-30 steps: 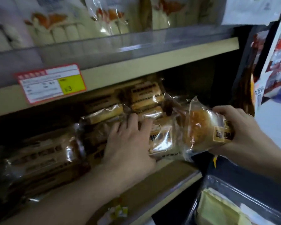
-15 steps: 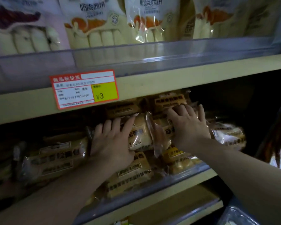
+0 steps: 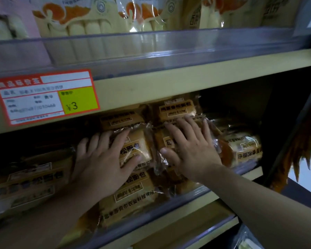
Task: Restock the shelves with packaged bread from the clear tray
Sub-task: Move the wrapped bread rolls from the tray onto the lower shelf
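Both hands are inside the dim middle shelf point(image 3: 248, 174), pressed flat on stacked bread packs in clear wrappers with orange labels. My left hand point(image 3: 100, 159) lies with fingers spread on one pack point(image 3: 140, 150). My right hand point(image 3: 188, 150) rests flat on the neighbouring pack point(image 3: 162, 141), fingers spread, not gripping. A further bread pack point(image 3: 240, 148) lies just right of my right hand. More packs point(image 3: 176, 108) stand behind, and others point(image 3: 133, 194) sit below at the shelf front. Only a corner of the clear tray point(image 3: 248, 241) shows at the bottom right.
The upper shelf point(image 3: 187, 76) holds pale roll packs with orange prints point(image 3: 75, 20) behind a clear rail. A red and yellow price tag point(image 3: 43, 97) marked ¥3 hangs on its edge. Dark shelf space opens at the right, beside hanging orange packets point(image 3: 298, 151).
A second ago my right hand held a bread pack outside the shelf. It put the pack among the stacked ones and now lies flat on it. The camera came closer.
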Demonstrator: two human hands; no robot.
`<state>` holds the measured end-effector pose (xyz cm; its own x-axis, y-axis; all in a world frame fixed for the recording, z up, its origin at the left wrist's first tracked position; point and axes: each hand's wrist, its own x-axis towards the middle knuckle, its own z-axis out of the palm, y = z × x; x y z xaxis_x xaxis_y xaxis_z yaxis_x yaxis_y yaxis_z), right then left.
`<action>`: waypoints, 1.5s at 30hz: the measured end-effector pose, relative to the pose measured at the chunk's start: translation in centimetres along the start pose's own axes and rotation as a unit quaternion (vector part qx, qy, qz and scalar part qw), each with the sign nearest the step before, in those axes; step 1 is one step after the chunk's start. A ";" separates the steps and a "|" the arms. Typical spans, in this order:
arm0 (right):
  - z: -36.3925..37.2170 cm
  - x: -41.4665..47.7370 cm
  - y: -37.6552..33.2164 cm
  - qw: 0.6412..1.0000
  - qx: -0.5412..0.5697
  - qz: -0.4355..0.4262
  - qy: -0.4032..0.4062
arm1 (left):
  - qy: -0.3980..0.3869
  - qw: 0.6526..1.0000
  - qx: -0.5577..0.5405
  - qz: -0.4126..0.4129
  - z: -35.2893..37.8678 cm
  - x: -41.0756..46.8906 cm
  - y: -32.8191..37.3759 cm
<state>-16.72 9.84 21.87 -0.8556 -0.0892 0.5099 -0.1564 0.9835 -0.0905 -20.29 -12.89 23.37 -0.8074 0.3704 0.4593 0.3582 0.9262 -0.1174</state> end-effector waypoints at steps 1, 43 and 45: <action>0.3 0.4 0.0 1.000 -0.005 -0.002 0.003 | 0.004 1.000 0.002 0.002 0.2 0.0 -0.1; -1.0 -29.2 11.1 0.960 -0.012 0.277 -0.028 | -0.035 0.896 -0.302 0.323 6.9 -10.3 25.4; 0.6 -32.2 11.7 0.927 0.021 0.365 -0.087 | -0.089 0.882 -0.282 0.367 9.1 -11.7 27.5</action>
<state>8.68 24.16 3.83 -0.8075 0.5693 0.1544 0.4791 0.7857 -0.3914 -5.26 8.87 6.80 -0.3033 0.9076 0.2902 0.9508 0.2682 0.1550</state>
